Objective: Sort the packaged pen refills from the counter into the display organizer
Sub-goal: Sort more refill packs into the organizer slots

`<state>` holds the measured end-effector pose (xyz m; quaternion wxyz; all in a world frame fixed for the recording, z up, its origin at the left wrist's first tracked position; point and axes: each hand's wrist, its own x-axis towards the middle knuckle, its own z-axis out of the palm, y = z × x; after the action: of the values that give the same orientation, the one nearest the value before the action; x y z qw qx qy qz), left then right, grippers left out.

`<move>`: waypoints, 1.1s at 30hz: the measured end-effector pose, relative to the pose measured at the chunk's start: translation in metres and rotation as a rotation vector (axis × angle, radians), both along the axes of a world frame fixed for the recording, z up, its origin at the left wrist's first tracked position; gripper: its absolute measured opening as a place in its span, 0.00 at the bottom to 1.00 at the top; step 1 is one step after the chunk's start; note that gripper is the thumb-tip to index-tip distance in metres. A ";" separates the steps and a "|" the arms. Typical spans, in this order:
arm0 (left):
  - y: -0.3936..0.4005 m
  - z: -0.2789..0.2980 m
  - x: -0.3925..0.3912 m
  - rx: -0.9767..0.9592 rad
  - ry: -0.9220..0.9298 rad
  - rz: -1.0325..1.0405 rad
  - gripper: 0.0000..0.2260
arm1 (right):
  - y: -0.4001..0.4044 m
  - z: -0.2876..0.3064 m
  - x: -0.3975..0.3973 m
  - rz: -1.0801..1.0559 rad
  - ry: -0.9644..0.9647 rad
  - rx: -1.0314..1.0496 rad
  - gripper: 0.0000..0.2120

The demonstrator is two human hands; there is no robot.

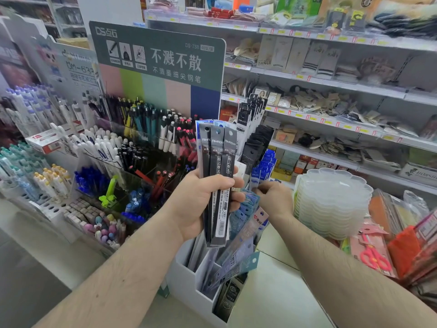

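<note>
My left hand (203, 204) grips a fanned bundle of black packaged pen refills (218, 162), held upright above the white display organizer (189, 278). The organizer's stepped compartments hold black, pale blue and dark blue refill packs (243, 223). My right hand (274, 200) reaches into the organizer's middle rows, its fingertips pinching the top of a blue-and-clear refill pack (257, 178). More black refill packs (254, 147) stand in the rows behind.
Tiered pen displays (132, 147) fill the left under a green sign (163, 58). A stack of clear plastic palettes (331, 204) stands right of the organizer. Pink scissors (373, 256) in packaging lie at far right. Shelves of goods run behind. The white counter (279, 297) shows below.
</note>
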<state>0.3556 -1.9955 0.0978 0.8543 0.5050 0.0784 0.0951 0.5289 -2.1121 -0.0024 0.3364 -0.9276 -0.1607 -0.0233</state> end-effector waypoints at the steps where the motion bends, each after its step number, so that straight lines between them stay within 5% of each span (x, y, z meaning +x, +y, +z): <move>1: 0.000 0.000 0.000 0.000 -0.001 -0.002 0.08 | -0.001 0.001 -0.001 0.019 0.011 -0.061 0.10; 5: 0.000 -0.001 0.000 -0.006 -0.003 -0.005 0.08 | -0.003 0.006 0.001 0.064 0.046 -0.164 0.12; 8: 0.000 0.000 0.000 -0.011 -0.004 -0.006 0.08 | -0.003 0.010 0.005 0.066 0.064 -0.124 0.04; 16: 0.000 0.000 0.000 -0.012 -0.002 -0.002 0.08 | -0.003 0.023 0.008 0.004 -0.008 -0.274 0.09; 19: 0.001 0.000 0.000 -0.003 -0.002 -0.001 0.08 | -0.013 0.032 0.013 0.028 -0.347 -0.223 0.24; 21: 0.001 0.000 0.001 -0.001 0.002 0.002 0.08 | -0.017 0.036 0.016 0.160 -0.336 -0.306 0.41; 23: 0.001 0.000 0.002 -0.002 0.003 0.001 0.08 | -0.018 0.035 0.019 0.287 -0.262 -0.514 0.48; 33: 0.000 0.000 0.002 0.006 0.014 -0.005 0.07 | -0.010 0.038 0.047 0.213 -0.238 -0.526 0.45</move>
<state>0.3575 -1.9958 0.0982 0.8524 0.5085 0.0828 0.0896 0.5757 -2.1225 0.0361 0.0641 -0.9516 -0.2957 -0.0540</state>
